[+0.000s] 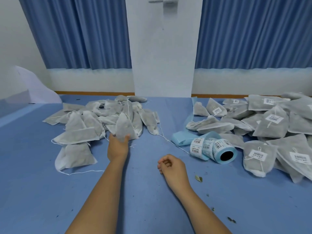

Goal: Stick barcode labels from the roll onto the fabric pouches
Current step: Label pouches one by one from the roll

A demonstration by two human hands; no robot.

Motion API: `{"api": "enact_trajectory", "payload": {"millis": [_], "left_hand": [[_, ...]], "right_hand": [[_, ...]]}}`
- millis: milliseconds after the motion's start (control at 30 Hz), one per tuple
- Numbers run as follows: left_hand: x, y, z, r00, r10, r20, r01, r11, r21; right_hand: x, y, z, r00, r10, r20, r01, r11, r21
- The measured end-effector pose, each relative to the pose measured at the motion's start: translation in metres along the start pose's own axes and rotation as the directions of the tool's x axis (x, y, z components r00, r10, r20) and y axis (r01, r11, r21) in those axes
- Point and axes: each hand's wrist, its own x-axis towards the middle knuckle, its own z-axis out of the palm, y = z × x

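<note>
One pouch (124,126) in left fingers (127,137); right fingers (165,162) curled, seemingly empty.

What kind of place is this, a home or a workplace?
Probably a small packing workroom: a blue-covered table holds a pile of unlabelled pouches, a pile of labelled pouches and a roll of barcode labels. The left hand grips one unlabelled pouch.

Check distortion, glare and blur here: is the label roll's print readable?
Head view: wide-angle bending tilts the pleated blue curtains; lighting is soft and even, no glare; print on the blue-backed paper label roll is too soft to read; the left hand gripping a grey fabric pouch looks slightly soft.
</note>
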Motion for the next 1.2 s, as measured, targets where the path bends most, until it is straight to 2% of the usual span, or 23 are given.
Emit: {"api": "enact_trajectory", "payload": {"millis": [133, 200, 267, 333, 400, 500, 567, 700, 767, 833, 900, 967, 1000, 1067, 1133, 1200], "left_hand": [[-0.010, -0.001, 0.002, 1.000, 0.017, 0.020, -0.018, 0.999, 0.051], [-0.025, 0.005, -0.003, 0.995, 0.077, 0.059, -0.074, 0.996, -0.043], [-0.047, 0.012, -0.007, 0.962, 0.198, 0.187, -0.160, 0.967, -0.200], [-0.068, 0.012, -0.009, 0.864, 0.389, 0.320, -0.313, 0.912, -0.264], [-0.080, 0.017, -0.011, 0.775, 0.510, 0.372, -0.445, 0.859, -0.253], [-0.090, 0.033, -0.010, 0.678, 0.579, 0.453, -0.561, 0.805, -0.190], [-0.095, 0.046, -0.005, 0.612, 0.609, 0.504, -0.656, 0.747, -0.105], [-0.097, 0.058, 0.008, 0.491, 0.693, 0.527, -0.831, 0.554, 0.046], [-0.109, 0.066, 0.019, 0.502, 0.709, 0.495, -0.793, 0.606, -0.064], [-0.127, 0.078, 0.036, 0.477, 0.690, 0.544, -0.726, 0.658, -0.198], [-0.144, 0.081, 0.055, 0.462, 0.699, 0.546, -0.722, 0.654, -0.226], [-0.145, 0.074, 0.069, 0.538, 0.729, 0.423, -0.703, 0.665, -0.252], [-0.141, 0.069, 0.071, 0.580, 0.732, 0.357, -0.692, 0.674, -0.257], [-0.132, 0.061, 0.069, 0.619, 0.728, 0.295, -0.692, 0.683, -0.235], [-0.125, 0.059, 0.065, 0.603, 0.730, 0.321, -0.698, 0.678, -0.231], [-0.126, 0.060, 0.060, 0.576, 0.717, 0.392, -0.676, 0.688, -0.265]], "right_hand": [[0.002, 0.003, 0.000, 1.000, -0.013, 0.006, 0.013, 1.000, -0.026], [0.001, 0.002, -0.001, 0.999, -0.032, -0.029, 0.032, 0.999, -0.016], [-0.003, -0.002, -0.004, 0.991, -0.114, -0.067, 0.114, 0.993, 0.001], [-0.005, -0.009, -0.013, 0.963, -0.260, -0.073, 0.258, 0.966, -0.029], [-0.002, -0.021, -0.029, 0.932, -0.361, -0.015, 0.359, 0.929, -0.089], [0.003, -0.035, -0.058, 0.936, -0.327, 0.133, 0.347, 0.920, -0.183], [0.003, -0.041, -0.078, 0.945, -0.273, 0.180, 0.310, 0.923, -0.228], [0.005, -0.035, -0.107, 0.975, -0.179, 0.134, 0.211, 0.934, -0.289], [0.009, -0.031, -0.113, 0.982, -0.165, 0.095, 0.186, 0.940, -0.286], [0.014, -0.029, -0.112, 0.984, -0.166, 0.062, 0.176, 0.948, -0.266], [0.019, -0.027, -0.109, 0.987, -0.156, 0.042, 0.161, 0.972, -0.174], [0.023, -0.023, -0.110, 0.986, -0.160, 0.038, 0.162, 0.985, -0.062], [0.025, -0.019, -0.112, 0.983, -0.178, 0.034, 0.180, 0.981, -0.065], [0.028, -0.012, -0.120, 0.969, -0.244, 0.038, 0.247, 0.953, -0.177], [0.033, -0.009, -0.127, 0.940, -0.333, 0.071, 0.339, 0.896, -0.288], [0.036, -0.010, -0.132, 0.876, -0.473, 0.092, 0.470, 0.796, -0.382]]}}
